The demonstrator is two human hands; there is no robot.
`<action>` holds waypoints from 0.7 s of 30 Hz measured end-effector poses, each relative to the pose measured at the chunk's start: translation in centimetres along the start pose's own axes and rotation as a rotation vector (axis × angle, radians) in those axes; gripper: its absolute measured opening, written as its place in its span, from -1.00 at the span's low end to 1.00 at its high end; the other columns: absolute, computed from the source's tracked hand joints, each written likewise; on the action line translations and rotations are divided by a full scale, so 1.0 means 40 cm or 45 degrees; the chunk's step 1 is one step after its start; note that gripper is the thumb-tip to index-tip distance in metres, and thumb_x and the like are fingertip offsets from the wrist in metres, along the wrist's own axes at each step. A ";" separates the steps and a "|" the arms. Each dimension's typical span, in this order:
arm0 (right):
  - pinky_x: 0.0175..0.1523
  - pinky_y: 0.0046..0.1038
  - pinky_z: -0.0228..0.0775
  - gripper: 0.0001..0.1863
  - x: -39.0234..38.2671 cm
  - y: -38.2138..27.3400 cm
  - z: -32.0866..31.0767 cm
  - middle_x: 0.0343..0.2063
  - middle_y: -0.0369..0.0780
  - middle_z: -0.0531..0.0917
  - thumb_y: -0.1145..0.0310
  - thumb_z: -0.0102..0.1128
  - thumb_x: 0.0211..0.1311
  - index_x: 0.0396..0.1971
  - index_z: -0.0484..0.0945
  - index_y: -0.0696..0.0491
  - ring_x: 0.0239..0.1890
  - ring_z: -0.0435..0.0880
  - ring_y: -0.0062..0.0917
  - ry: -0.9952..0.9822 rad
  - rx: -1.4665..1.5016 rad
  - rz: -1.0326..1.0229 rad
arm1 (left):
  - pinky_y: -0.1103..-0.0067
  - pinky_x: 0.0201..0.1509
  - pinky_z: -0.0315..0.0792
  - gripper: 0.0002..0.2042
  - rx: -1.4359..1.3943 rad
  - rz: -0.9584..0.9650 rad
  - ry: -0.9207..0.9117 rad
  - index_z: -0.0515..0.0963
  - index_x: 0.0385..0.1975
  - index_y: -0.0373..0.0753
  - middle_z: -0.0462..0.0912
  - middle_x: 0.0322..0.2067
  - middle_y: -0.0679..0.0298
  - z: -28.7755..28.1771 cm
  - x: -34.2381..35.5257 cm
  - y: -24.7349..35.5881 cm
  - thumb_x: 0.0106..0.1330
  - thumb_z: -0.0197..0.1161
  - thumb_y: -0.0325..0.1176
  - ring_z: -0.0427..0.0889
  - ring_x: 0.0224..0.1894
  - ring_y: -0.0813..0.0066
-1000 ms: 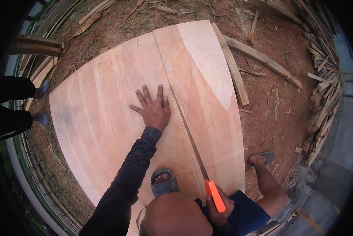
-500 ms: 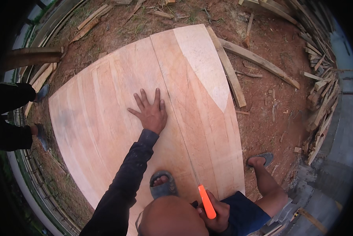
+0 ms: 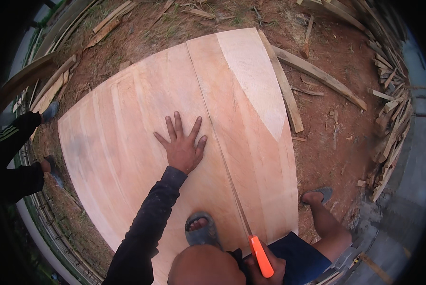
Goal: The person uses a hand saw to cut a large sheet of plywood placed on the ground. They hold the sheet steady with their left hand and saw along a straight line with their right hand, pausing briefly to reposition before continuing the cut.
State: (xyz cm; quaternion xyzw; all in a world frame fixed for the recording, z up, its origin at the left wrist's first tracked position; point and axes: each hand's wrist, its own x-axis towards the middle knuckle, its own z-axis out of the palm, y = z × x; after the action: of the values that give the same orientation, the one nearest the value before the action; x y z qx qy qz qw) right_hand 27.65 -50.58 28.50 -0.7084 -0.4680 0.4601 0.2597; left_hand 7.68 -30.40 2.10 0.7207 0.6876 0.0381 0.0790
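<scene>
My left hand [image 3: 184,147] lies flat on a large plywood sheet [image 3: 127,156], its fingers spread wide, just left of a long straight line or cut running up the sheet. At the lower right, my right hand [image 3: 275,267] is closed around the orange handle of a handsaw [image 3: 261,256]. Its narrow blade [image 3: 243,216] points up along that line; from this angle I cannot tell how deep it sits in the wood. One of my feet, in a grey sandal [image 3: 202,230], rests on the sheet below my left hand.
Another person's legs in dark trousers [image 3: 20,130] stand off the sheet's left edge. Timber strips [image 3: 317,76] lie on reddish soil at the right. A pile of wood scraps [image 3: 391,137] borders grey paving at the far right. My other sandalled foot [image 3: 317,195] is beside the sheet.
The saw handle and my right hand have moved back toward me and slightly right, showing more blade. My left hand's thumb is spread wider. The other person's legs have shifted slightly.
</scene>
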 end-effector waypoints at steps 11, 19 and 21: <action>-0.10 -0.43 0.59 -0.58 0.033 -0.025 0.015 -0.14 0.00 0.73 0.54 0.30 0.22 0.09 0.55 0.29 -0.19 0.78 -0.37 0.059 -0.075 0.125 | -0.46 0.28 -0.43 -0.41 -0.056 -0.007 -0.113 0.28 0.42 0.23 -0.20 0.51 -0.13 0.001 0.011 -0.006 0.40 0.02 0.18 -0.34 0.54 -0.26; -0.26 -0.56 0.48 -0.53 0.517 0.123 0.270 -0.37 -0.10 0.72 0.65 0.13 0.15 0.13 0.51 0.31 -0.42 0.61 -0.66 0.154 0.235 -0.140 | -0.49 0.25 -0.44 -0.41 -0.088 0.013 -0.083 0.29 0.41 0.26 -0.18 0.51 -0.13 0.000 0.020 0.006 0.39 0.03 0.19 -0.34 0.54 -0.28; -0.28 -0.49 0.48 -0.56 0.634 0.063 0.319 -0.45 -0.07 0.69 0.60 0.13 0.17 0.09 0.54 0.28 -0.44 0.65 -0.60 0.134 0.232 -0.189 | -0.52 0.23 -0.40 -0.42 -0.046 -0.001 -0.060 0.29 0.40 0.30 -0.13 0.50 -0.14 -0.002 0.015 -0.005 0.38 0.03 0.20 -0.29 0.53 -0.29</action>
State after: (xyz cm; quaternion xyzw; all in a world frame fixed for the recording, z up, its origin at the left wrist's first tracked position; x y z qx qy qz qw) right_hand 20.80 -29.61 10.47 -0.6685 -0.4612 0.4424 0.3803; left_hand 7.49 -29.77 2.09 0.7197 0.6850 0.0336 0.1081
